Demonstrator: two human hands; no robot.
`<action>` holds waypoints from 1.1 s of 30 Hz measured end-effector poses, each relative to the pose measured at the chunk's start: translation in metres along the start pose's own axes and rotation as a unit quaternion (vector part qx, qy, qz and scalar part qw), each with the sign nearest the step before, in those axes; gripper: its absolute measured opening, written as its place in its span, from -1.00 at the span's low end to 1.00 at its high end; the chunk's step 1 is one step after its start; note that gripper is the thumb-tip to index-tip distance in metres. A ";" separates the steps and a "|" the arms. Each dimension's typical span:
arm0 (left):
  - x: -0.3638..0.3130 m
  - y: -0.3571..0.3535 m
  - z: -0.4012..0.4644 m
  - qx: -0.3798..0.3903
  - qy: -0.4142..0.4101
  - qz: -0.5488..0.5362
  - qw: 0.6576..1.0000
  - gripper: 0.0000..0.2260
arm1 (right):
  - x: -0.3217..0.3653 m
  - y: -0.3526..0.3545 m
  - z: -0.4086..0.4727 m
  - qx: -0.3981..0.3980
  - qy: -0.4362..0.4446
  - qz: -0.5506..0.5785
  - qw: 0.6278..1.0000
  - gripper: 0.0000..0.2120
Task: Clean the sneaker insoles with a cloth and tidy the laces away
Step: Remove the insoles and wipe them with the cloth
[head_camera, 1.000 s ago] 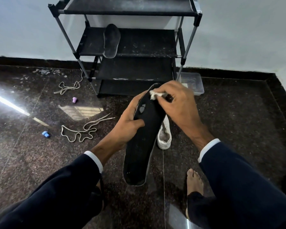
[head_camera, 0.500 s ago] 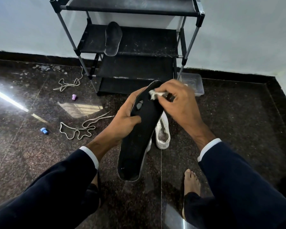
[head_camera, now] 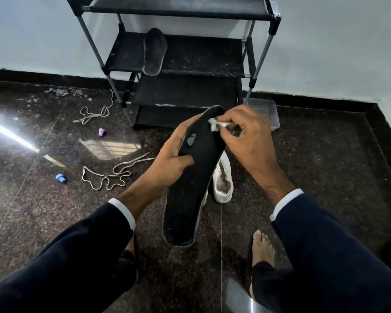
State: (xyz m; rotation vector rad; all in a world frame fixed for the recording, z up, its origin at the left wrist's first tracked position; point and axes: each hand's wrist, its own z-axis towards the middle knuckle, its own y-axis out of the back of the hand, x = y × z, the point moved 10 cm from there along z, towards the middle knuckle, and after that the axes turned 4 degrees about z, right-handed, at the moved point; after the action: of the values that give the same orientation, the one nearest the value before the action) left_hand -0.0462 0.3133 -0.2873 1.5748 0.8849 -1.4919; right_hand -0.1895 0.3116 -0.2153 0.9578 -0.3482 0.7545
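**Insole wiped at its toe end**

A crumpled white cloth (head_camera: 219, 125) is pinched in the right hand (head_camera: 246, 136) and pressed against the toe end of a long black insole (head_camera: 190, 184), which is gripped at mid-length by the left hand (head_camera: 167, 163). Behind the insole, a white sneaker (head_camera: 222, 181) stands on the speckled stone floor (head_camera: 325, 166). Two pale flat laces (head_camera: 108, 175) lie looped toward the floor's left side. A second dusty insole (head_camera: 155, 51) rests on the black metal rack (head_camera: 212, 57).

Ahead of me the black metal-framed shoe rack (head_camera: 176, 64) blocks the wall. 2 loose pale laces (head_camera: 110, 175) clutter the dark polished floor (head_camera: 325, 166) on my left; its right side lies open.
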 end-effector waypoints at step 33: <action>0.002 0.023 0.008 -0.052 0.000 -0.030 0.998 -0.30 | 0.015 -0.028 -0.008 0.156 -0.001 0.067 0.986 -0.90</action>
State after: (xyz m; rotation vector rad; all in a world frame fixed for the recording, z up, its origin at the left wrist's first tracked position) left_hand -0.0293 0.2953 -0.2878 1.4839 1.0015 -1.4645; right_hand -0.1596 0.3150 -0.2285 1.2381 -0.3033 0.9493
